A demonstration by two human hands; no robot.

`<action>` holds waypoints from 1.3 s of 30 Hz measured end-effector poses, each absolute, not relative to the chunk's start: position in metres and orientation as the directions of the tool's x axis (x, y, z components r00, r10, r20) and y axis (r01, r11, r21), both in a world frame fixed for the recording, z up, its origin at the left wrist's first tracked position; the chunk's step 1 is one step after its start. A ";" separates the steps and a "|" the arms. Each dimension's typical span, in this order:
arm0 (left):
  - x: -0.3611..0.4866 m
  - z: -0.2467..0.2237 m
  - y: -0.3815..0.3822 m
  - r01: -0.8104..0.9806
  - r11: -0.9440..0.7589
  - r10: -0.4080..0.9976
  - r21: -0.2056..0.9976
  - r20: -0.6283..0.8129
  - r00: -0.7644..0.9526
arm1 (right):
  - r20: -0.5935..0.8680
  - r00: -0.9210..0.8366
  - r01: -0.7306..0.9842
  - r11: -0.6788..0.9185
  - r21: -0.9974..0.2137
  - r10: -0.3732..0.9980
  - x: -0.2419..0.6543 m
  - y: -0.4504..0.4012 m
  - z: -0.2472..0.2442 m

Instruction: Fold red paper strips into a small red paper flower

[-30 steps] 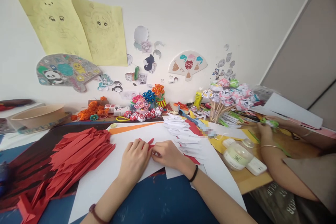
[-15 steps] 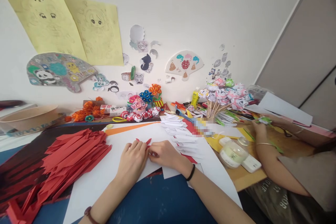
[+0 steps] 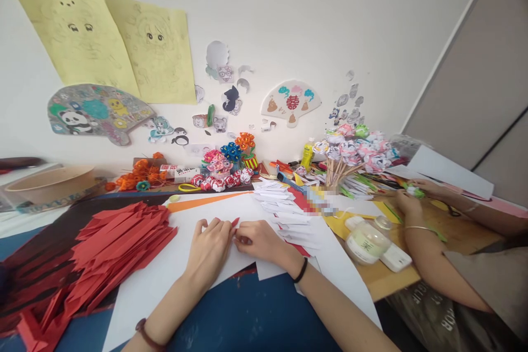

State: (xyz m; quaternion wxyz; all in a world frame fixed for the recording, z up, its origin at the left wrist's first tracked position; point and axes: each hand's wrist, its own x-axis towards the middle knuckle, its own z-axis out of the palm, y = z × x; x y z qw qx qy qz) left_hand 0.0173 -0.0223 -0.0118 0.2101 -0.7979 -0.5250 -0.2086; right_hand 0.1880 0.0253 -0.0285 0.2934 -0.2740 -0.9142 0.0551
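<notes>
Over the white paper sheet [image 3: 165, 286], my left hand [image 3: 211, 245] and my right hand [image 3: 259, 239] meet with fingers closed. Between their fingertips is a small piece of red paper [image 3: 235, 222]; only its pointed tip shows, the rest being hidden by the fingers. A big heap of folded red paper strips [image 3: 124, 247] lies to the left of my left hand. Just beyond my right hand is a stack of folded white paper strips [image 3: 282, 206], with some red paper underneath.
Paper flowers [image 3: 218, 162] and an orange paper strip [image 3: 206, 201] lie toward the wall. At right stand a glass jar [image 3: 367, 242], a white case [image 3: 396, 257] and a bundle of paper roses on sticks [image 3: 346, 148]. Another person's hands [image 3: 408, 203] hold a green-and-white paper flower.
My left fingers have shifted slightly on the red paper, and less of it shows now. The view has moved a little. The other person's hands have moved slightly.
</notes>
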 end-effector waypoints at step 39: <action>-0.007 0.003 0.001 0.853 -0.379 0.902 0.358 0.350 0.253 | 0.451 -0.668 0.453 0.804 -0.385 0.592 0.187 0.023 -0.024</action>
